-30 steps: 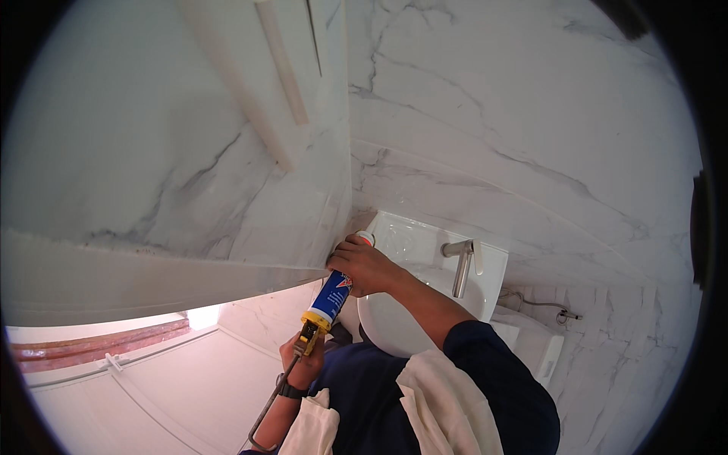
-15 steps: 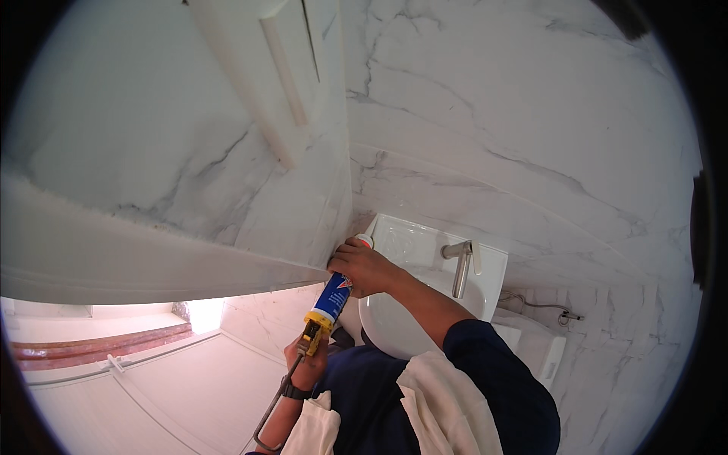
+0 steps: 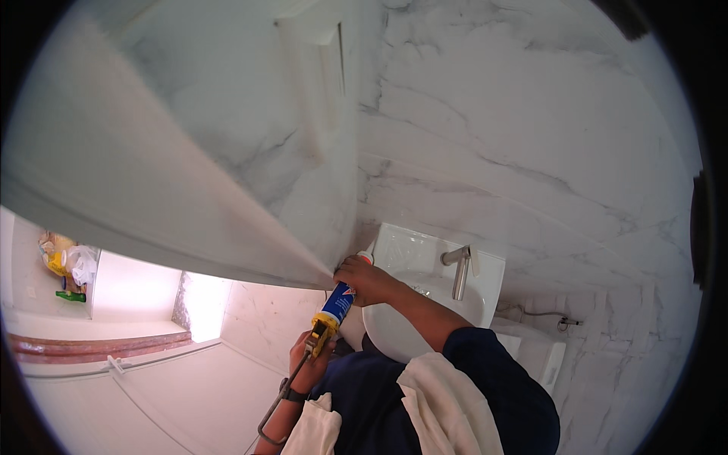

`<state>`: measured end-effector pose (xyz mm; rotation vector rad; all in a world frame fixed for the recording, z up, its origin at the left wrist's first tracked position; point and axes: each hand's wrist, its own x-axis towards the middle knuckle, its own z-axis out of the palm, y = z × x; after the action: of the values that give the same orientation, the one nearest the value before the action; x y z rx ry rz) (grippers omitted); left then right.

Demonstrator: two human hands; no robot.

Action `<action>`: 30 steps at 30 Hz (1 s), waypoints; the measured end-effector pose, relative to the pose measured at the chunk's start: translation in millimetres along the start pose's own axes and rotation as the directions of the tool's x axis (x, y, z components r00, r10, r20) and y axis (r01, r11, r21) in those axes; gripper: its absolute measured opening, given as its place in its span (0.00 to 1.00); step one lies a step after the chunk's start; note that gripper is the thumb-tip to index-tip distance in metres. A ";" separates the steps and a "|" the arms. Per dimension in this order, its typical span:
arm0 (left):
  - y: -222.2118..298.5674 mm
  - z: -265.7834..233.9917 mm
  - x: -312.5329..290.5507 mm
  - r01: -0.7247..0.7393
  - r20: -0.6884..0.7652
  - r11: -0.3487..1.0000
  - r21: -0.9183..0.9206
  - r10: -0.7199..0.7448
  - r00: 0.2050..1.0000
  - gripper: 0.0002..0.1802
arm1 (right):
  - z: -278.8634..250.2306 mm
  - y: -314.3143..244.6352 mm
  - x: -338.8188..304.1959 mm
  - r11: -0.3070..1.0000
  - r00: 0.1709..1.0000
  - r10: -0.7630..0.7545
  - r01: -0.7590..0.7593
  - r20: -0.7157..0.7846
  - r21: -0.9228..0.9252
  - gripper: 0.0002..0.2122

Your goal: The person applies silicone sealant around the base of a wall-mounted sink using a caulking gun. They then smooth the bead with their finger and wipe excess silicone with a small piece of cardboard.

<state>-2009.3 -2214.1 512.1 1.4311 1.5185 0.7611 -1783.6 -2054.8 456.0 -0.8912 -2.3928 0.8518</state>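
In both hands I hold a caulking gun (image 3: 324,321) with a yellow frame and a blue sealant cartridge (image 3: 339,302). My left hand (image 3: 305,355), with a dark watch at the wrist, is closed round the gun's handle end; the bent metal rod trails back along the forearm. Wrapped over the front of the cartridge is my right hand (image 3: 362,280). The pale nozzle (image 3: 371,247) points up and away, beside the back left corner of a white washbasin (image 3: 390,241). Whether its tip touches anything I cannot tell.
A steel tap (image 3: 459,273) stands on the basin. The edge of a white panel (image 3: 227,205) runs close to my right hand. Marbled wall (image 3: 485,114) rises behind the basin. A hose (image 3: 542,312) hangs at right. A plastic bag (image 3: 82,264) and a green bottle (image 3: 72,296) lie far left.
My view has shifted, so the panel edge now slants more steeply and the bag and bottle show at left. Both hands keep their grip; the gun sits slightly lower in the picture.
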 end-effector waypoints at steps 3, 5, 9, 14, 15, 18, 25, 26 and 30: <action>7.3 -15.9 -4.6 -0.043 0.015 0.997 0.069 0.042 0.999 0.15 | 16.0 -3.8 -7.1 1.000 1.000 0.020 -0.020 0.006 0.018 0.23; 15.2 -28.9 -6.8 -0.095 0.010 0.985 0.142 0.094 0.996 0.16 | 29.9 -9.1 -13.3 0.996 0.998 0.001 0.005 -0.067 0.088 0.24; 36.5 -67.5 -19.6 0.050 0.105 0.924 0.379 -0.096 0.990 0.19 | 66.7 -30.8 -24.3 0.975 0.993 0.095 -0.078 -0.075 0.206 0.24; 43.5 -108.8 -23.8 0.158 0.183 0.938 0.308 -0.221 0.958 0.28 | 120.7 -61.6 -26.5 0.907 0.966 0.251 -0.209 -0.070 0.365 0.26; 41.1 -115.4 -23.3 0.134 0.234 0.963 0.235 -0.190 0.954 0.29 | 130.7 -66.0 -26.9 0.886 0.959 0.274 -0.225 -0.067 0.406 0.26; 28.7 -129.5 -24.5 0.017 0.326 1.000 -0.017 -0.010 0.945 0.32 | 156.6 -75.9 -28.4 0.803 0.929 0.370 -0.324 0.008 0.500 0.26; 2.0 -125.9 -21.0 0.360 0.448 0.928 -0.095 -0.283 0.848 0.30 | 183.3 -83.3 -50.7 0.736 0.885 0.465 -0.390 0.005 0.554 0.24; -1.3 -123.7 -20.5 0.261 0.413 0.960 -0.102 -0.198 0.889 0.29 | 185.6 -85.1 -54.6 0.729 0.880 0.475 -0.395 0.003 0.559 0.24; -19.4 -125.3 -11.8 0.349 0.518 0.937 -0.026 -0.286 0.806 0.28 | 189.1 -91.9 -68.0 0.714 0.842 0.539 -0.453 -0.006 0.534 0.25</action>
<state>-2131.0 -2211.3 549.3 1.1252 1.2236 0.2304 -1886.0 -2231.3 371.4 -1.3314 -1.6431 1.4730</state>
